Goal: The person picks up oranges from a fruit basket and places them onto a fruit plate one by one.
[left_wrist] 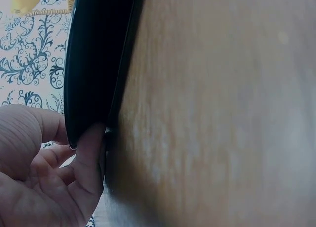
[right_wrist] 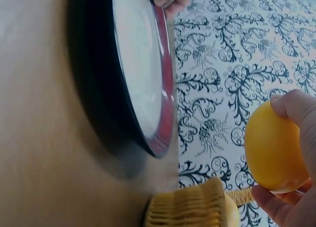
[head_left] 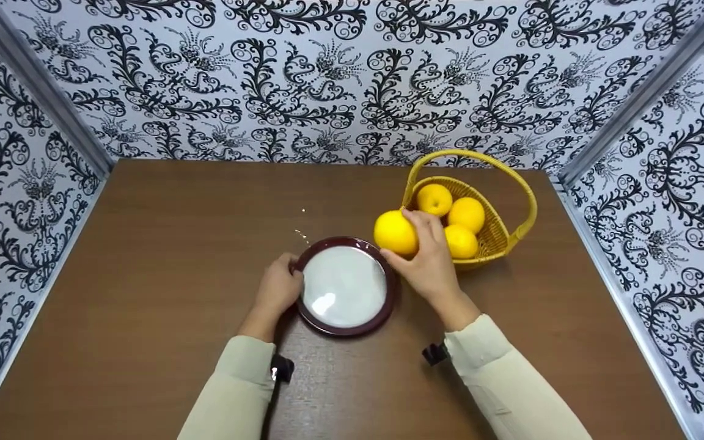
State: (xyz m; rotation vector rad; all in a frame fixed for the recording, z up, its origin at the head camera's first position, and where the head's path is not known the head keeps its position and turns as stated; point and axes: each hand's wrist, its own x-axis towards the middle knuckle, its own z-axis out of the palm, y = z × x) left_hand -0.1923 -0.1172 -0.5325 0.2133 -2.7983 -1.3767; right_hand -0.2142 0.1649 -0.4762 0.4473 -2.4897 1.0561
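A round plate with a white middle and a dark red rim lies near the centre of the wooden table. My left hand pinches its left rim, thumb on top; the left wrist view shows fingers under the edge. My right hand grips an orange between thumb and fingers, just beyond the plate's upper right rim. In the right wrist view that orange hangs in the air, apart from the plate. Behind the hand stands a yellow wicker basket with several oranges in it, partly hidden by the fingers.
The basket's tall arched handle rises at the back right. Patterned black-and-white walls with metal corner posts enclose the brown table at the back and sides. A dark wrist device sits at each sleeve cuff.
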